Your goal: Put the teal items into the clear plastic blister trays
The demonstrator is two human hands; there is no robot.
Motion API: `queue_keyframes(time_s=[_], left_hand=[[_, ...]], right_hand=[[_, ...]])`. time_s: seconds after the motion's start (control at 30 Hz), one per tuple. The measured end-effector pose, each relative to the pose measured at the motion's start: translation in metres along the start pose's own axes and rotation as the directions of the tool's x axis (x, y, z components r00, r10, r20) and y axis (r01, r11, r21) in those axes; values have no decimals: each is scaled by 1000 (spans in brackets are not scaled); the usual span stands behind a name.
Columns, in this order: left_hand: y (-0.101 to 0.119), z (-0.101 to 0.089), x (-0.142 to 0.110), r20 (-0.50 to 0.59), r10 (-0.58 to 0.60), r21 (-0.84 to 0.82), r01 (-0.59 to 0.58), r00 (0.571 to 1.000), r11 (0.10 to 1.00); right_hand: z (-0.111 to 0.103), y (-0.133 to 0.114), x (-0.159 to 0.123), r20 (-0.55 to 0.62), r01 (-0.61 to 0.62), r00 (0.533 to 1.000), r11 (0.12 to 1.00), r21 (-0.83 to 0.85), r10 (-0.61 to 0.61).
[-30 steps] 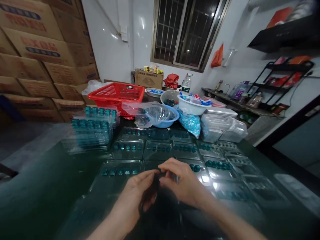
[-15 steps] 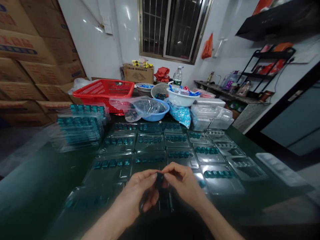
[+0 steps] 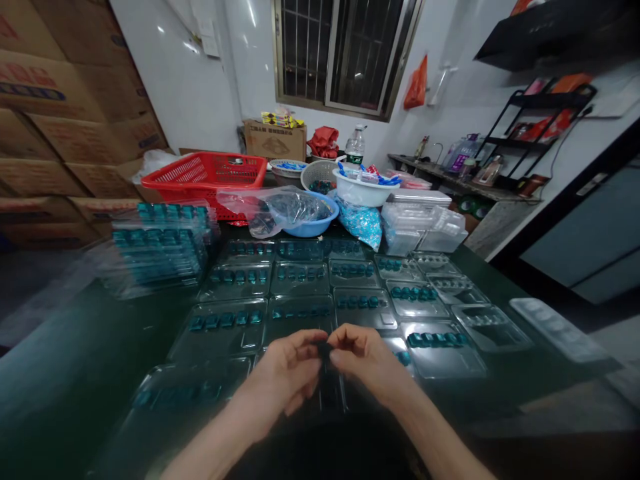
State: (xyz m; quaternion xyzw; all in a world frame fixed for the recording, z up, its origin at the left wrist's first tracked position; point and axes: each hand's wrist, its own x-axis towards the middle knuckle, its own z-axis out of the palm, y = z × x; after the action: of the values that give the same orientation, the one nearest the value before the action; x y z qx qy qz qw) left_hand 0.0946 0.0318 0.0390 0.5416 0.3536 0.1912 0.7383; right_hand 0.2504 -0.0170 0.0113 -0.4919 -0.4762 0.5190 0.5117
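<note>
My left hand (image 3: 290, 370) and my right hand (image 3: 367, 360) meet low in the middle of the view. Their fingertips close on a small dark piece (image 3: 325, 349), mostly hidden and too blurred to name. Around and beyond them, clear plastic trays (image 3: 220, 347) lie in rows on the dark green table. Many of these trays carry a row of teal, cube-like pieces (image 3: 226, 321). To the right of my right hand is a tray with a teal row (image 3: 437, 340). Part of a tray just under my hands is dark and hard to make out.
Stacked filled trays (image 3: 157, 250) stand at the left. Behind the rows are a red basket (image 3: 200, 177), a blue basin (image 3: 313, 229) with a plastic bag, a white basin (image 3: 363, 192) and stacked clear containers (image 3: 420, 220). A white moulded tray (image 3: 555, 330) lies at the right edge.
My left fingers have shifted and loosened slightly around the small dark piece, which is now less visible. The camera view has tilted a little. The trays stay where they were.
</note>
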Motion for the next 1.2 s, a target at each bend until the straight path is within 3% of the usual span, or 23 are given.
queue_keyframes(time_s=[0.17, 0.33, 0.57, 0.83, 0.97, 1.07, 1.2], left_hand=[[-3, -2, 2, -78, 38, -61, -43, 996, 997], [-6, -6, 4, -156, 69, -38, -76, 985, 996], [-7, -14, 0, -213, 105, -20, -111, 972, 994], [-17, -31, 3, -143, 71, -323, -114, 987, 940], [-21, -38, 4, -70, 39, -469, -68, 997, 881], [-19, -34, 2, -37, 16, -443, -31, 999, 896], [-18, -26, -1, -150, 76, -286, -117, 986, 951]], right_hand=[[4, 12, 4, 45, -122, 992, 901, 416, 114], [13, 16, 9, 96, -145, 989, 796, 588, 109], [21, 16, 13, -3, -30, 999, 793, 608, 40], [25, 21, 15, -11, -24, 999, 794, 607, 39], [30, 21, 14, -60, 14, 998, 845, 535, 22], [36, 18, 12, -70, 27, 998, 896, 442, 4], [43, 15, 9, -110, 68, 993, 929, 364, -29]])
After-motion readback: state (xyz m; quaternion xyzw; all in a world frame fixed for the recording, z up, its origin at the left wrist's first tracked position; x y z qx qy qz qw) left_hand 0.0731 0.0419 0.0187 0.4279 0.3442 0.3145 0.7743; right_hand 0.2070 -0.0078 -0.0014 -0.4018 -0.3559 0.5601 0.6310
